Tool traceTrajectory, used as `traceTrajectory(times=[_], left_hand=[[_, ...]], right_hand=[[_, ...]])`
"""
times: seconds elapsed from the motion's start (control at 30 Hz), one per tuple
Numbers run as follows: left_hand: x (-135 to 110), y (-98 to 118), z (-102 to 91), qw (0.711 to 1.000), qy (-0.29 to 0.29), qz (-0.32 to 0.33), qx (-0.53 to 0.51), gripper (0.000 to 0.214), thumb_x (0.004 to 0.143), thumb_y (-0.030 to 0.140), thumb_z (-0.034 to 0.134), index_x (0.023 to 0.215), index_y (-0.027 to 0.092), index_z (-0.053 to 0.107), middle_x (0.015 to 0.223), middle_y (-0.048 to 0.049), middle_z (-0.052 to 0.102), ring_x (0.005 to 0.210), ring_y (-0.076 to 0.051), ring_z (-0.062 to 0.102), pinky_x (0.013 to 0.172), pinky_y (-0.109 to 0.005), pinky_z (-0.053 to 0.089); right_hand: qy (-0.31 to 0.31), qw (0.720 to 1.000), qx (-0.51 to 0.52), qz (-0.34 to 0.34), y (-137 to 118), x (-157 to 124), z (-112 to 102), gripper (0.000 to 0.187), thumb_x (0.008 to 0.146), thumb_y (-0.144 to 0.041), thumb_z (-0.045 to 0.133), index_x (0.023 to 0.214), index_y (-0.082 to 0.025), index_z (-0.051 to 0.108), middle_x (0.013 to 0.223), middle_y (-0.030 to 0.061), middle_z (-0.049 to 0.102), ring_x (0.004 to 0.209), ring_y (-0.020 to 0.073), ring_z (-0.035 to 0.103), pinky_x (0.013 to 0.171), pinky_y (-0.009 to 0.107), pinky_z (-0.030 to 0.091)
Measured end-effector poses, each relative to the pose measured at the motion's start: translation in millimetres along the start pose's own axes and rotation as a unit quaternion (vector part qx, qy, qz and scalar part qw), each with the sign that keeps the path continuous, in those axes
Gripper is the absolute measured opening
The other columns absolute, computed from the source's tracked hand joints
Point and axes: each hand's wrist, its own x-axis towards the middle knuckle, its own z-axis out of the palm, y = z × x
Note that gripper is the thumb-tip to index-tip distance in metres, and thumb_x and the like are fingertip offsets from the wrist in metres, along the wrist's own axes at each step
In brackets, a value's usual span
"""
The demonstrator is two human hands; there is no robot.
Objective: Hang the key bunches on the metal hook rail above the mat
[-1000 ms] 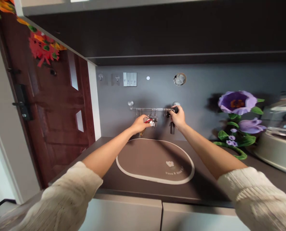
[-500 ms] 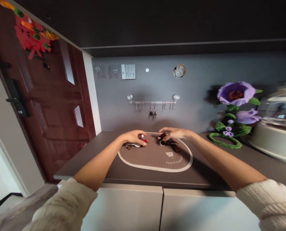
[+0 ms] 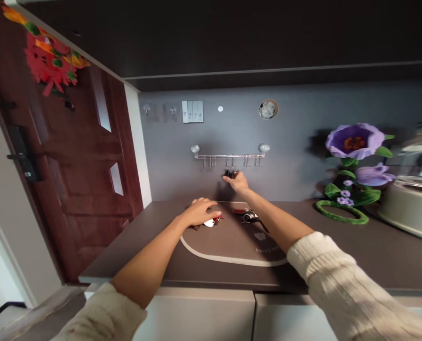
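My left hand (image 3: 201, 211) lies palm down on the brown oval mat (image 3: 232, 241), its fingers over a key bunch with a red and white tag (image 3: 213, 220). A second key bunch with a red fob (image 3: 245, 215) lies on the mat to its right. My right hand (image 3: 237, 181) reaches up to the wall and closes on a dark key bunch (image 3: 231, 173) hanging from the chrome hook rail (image 3: 229, 155).
A dark counter (image 3: 154, 255) runs over pale cabinet doors. A wooden door (image 3: 65, 156) stands at the left. Purple fabric flowers (image 3: 354, 163) and a pot with a glass lid (image 3: 409, 189) sit at the right. Light switches (image 3: 192, 111) are above the rail.
My right hand left its key bunch on the mat and rose to the keys hanging on the rail. My left hand stayed on the mat over its keys.
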Motion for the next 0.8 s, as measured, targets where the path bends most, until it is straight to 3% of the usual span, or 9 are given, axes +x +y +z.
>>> traceTrajectory(times=[0.13,0.23,0.33,0.47,0.63,0.8], left_hand=[[-1,3,5.6,0.998,-0.059,0.010,0.002,0.065,0.077,0.065,0.033,0.128,0.025,0.043,0.128,-0.0085,0.049,0.117,-0.026,0.042,0.096,-0.041,0.032],[2,9,10.4,0.998,-0.060,-0.001,-0.006,0.066,0.078,0.065,0.031,0.128,0.022,0.043,0.128,-0.0096,0.049,0.119,-0.026,0.042,0.097,-0.039,0.032],[4,15,14.7,0.999,-0.043,-0.015,-0.028,0.067,0.079,0.064,0.030,0.127,0.020,0.044,0.128,-0.0102,0.048,0.119,-0.026,0.042,0.098,-0.039,0.031],[7,22,16.4,0.996,0.002,-0.008,-0.084,0.063,0.080,0.060,0.033,0.123,0.017,0.048,0.123,-0.0106,0.052,0.114,-0.024,0.047,0.096,-0.035,0.034],[9,20,10.9,0.984,0.103,-0.034,-0.138,0.053,0.084,0.054,0.030,0.111,0.017,0.057,0.108,-0.0084,0.060,0.102,-0.020,0.052,0.091,-0.032,0.037],[10,12,3.1,0.973,0.188,-0.085,-0.106,0.054,0.087,0.051,0.021,0.084,0.016,0.062,0.085,-0.0074,0.063,0.084,-0.017,0.054,0.077,-0.029,0.039]], right_hand=[[0.018,0.999,0.026,-0.013,-4,-1,9,0.018,0.077,-0.030,0.052,0.088,-0.015,0.053,0.085,0.0095,0.065,0.075,0.0172,0.062,0.068,0.027,0.047],[0.010,0.993,0.111,-0.028,-6,-8,4,0.012,0.081,-0.025,0.045,0.086,-0.016,0.052,0.075,0.0057,0.063,0.055,0.0117,0.059,0.053,0.023,0.048],[0.021,0.985,0.167,-0.033,-13,-14,-6,0.011,0.081,-0.023,0.044,0.087,-0.016,0.050,0.075,0.0052,0.062,0.052,0.0103,0.056,0.046,0.021,0.047],[0.043,0.982,0.182,-0.033,-29,-9,-19,0.012,0.082,-0.023,0.044,0.090,-0.017,0.049,0.081,0.0074,0.062,0.055,0.0108,0.056,0.047,0.021,0.048],[0.035,0.979,0.191,-0.061,-46,-3,-29,0.018,0.083,-0.027,0.042,0.098,-0.017,0.047,0.090,0.0097,0.062,0.063,0.0127,0.058,0.049,0.022,0.048],[-0.052,0.986,0.116,-0.110,-33,-32,-32,0.012,0.076,-0.029,0.051,0.078,-0.017,0.052,0.071,0.0041,0.062,0.053,0.0101,0.052,0.049,0.022,0.041]])
